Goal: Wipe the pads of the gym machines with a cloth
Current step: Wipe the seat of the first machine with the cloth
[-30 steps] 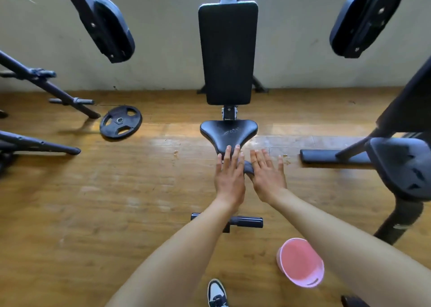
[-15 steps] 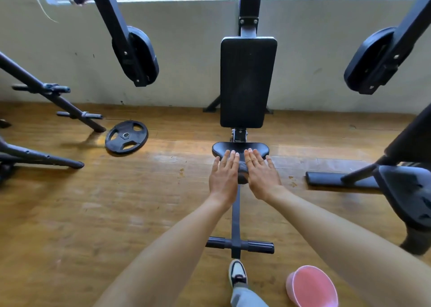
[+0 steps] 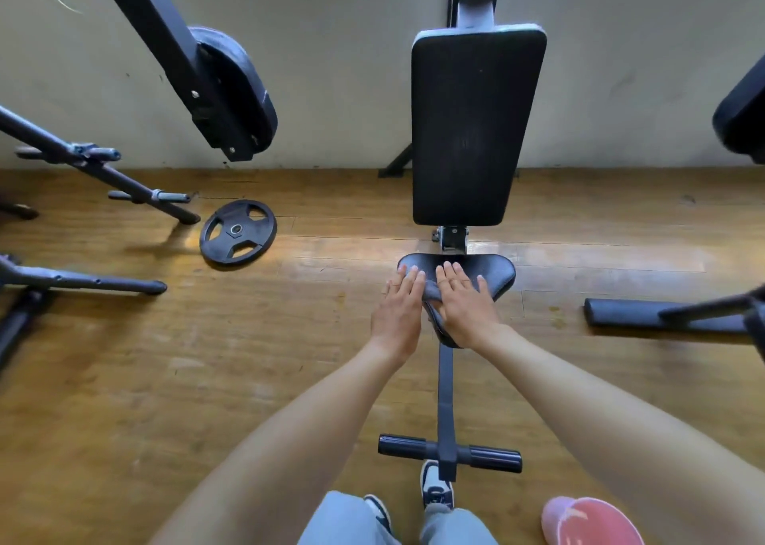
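The black seat pad [image 3: 494, 273] of a gym machine lies low in the middle of the head view, below its upright black back pad [image 3: 476, 130]. My left hand [image 3: 397, 310] and my right hand [image 3: 465, 306] lie side by side on the seat with straight fingers pointing toward the back pad. Both palms press on a dark grey cloth [image 3: 430, 292], of which only a fold shows between the hands. The left hand overhangs the seat's left edge. Black arm pads hang at the upper left [image 3: 238, 89] and at the right edge [image 3: 741, 118].
A black weight plate [image 3: 238, 231] lies on the wooden floor to the left, near the legs of another frame [image 3: 136, 196]. The machine's foot bar [image 3: 449, 453] crosses in front of my shoes. A pink bucket [image 3: 592, 522] stands at the lower right. A black floor bar [image 3: 654, 316] lies right.
Both hands have slid forward along the seat from its narrow front tip onto its wider part. The view has come closer to the machine.
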